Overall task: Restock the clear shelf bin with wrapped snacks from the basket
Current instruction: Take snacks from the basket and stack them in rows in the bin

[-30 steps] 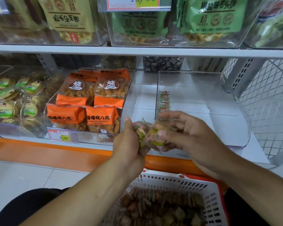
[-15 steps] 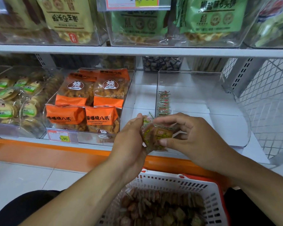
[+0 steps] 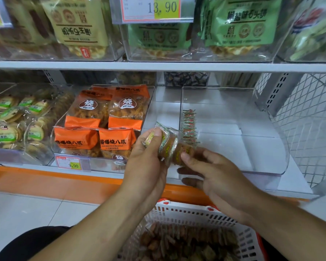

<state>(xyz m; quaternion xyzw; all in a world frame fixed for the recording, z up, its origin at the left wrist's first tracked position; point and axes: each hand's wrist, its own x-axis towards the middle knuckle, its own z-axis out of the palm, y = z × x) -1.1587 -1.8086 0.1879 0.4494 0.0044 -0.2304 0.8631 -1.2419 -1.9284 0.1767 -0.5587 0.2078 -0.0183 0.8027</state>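
Note:
My left hand (image 3: pixel 148 162) grips a short stack of small wrapped snacks (image 3: pixel 167 146), brown cakes in clear wrappers with green-yellow print. My right hand (image 3: pixel 215 176) touches the stack's right end with thumb and fingertips, at the front-left corner of the clear shelf bin (image 3: pixel 233 129). Inside the bin, a row of the same snacks (image 3: pixel 189 125) stands on edge along the left wall; the remaining floor of the bin is bare. Below my arms, the white basket (image 3: pixel 196 217) with an orange rim holds many more wrapped snacks (image 3: pixel 186 245).
Left of the bin sits a clear bin of orange snack bags (image 3: pixel 102 125) with a 9.90 price tag (image 3: pixel 71 163). Farther left are round green-labelled cakes (image 3: pixel 11 119). The upper shelf (image 3: pixel 158 65) carries large snack bags. A white wire mesh panel (image 3: pixel 309 129) closes the right side.
Both hands have risen and shifted right toward the bin's front-left corner. The loose handful has been squared into an aligned stack, and my right hand's fingers have opened to touch only its end.

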